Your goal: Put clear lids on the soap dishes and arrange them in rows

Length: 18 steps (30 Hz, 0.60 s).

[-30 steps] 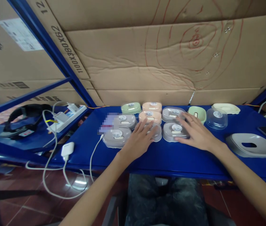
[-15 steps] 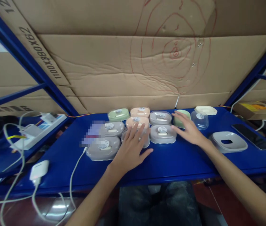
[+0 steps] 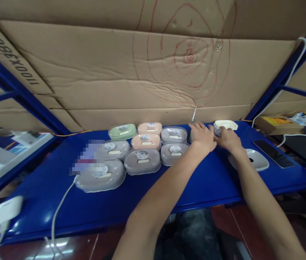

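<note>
Several lidded soap boxes stand in rows on the blue shelf (image 3: pixel 60 195): grey ones (image 3: pixel 142 161), peach ones (image 3: pixel 145 141) and a green one (image 3: pixel 122 131). My left hand (image 3: pixel 202 137) reaches across to the right end of the rows and covers a green soap dish, of which only a sliver (image 3: pixel 190 136) shows. Just right of it, my right hand (image 3: pixel 228 139) closes over a clear lid (image 3: pixel 217 131). A cream dish (image 3: pixel 225 124) lies right behind my right hand.
An open grey dish (image 3: pixel 260 160) sits under my right forearm, with a black phone (image 3: pixel 273 153) beside it. A cardboard wall (image 3: pixel 153 83) backs the shelf. At left lie a power strip (image 3: pixel 9 153), a white charger (image 3: pixel 6 211) and a cable (image 3: pixel 60 209).
My left hand left the grey boxes in the middle and crossed right to the green dish. My right hand moved right onto the clear lid. The view swung right.
</note>
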Each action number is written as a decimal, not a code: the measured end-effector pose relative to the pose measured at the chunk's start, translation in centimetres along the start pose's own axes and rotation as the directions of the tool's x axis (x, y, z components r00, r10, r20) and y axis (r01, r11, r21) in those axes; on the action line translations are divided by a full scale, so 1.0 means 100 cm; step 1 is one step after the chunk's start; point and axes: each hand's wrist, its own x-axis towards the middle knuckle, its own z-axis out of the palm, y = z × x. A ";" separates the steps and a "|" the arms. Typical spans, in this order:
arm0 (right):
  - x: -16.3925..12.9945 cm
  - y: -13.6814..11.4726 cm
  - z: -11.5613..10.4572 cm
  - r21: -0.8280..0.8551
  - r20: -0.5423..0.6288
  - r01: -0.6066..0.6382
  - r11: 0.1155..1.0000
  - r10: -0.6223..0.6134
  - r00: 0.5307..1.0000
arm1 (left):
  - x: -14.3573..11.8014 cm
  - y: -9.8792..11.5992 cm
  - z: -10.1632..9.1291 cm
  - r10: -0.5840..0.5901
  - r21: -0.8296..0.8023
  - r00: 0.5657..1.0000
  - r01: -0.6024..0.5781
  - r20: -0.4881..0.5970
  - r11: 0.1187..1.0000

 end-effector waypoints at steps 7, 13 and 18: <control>0.005 0.027 0.007 0.043 0.008 0.084 0.996 -0.085 0.996 | 0.030 0.003 0.038 -0.102 0.001 0.988 0.103 0.118 0.995; 0.008 0.037 0.008 0.039 0.073 0.103 0.994 -0.106 0.992 | 0.032 0.000 0.043 -0.123 -0.027 0.988 0.126 0.091 0.992; 0.007 0.037 0.003 0.055 0.016 0.106 0.993 -0.107 0.994 | 0.031 0.001 0.044 -0.164 -0.043 0.985 0.167 0.060 0.985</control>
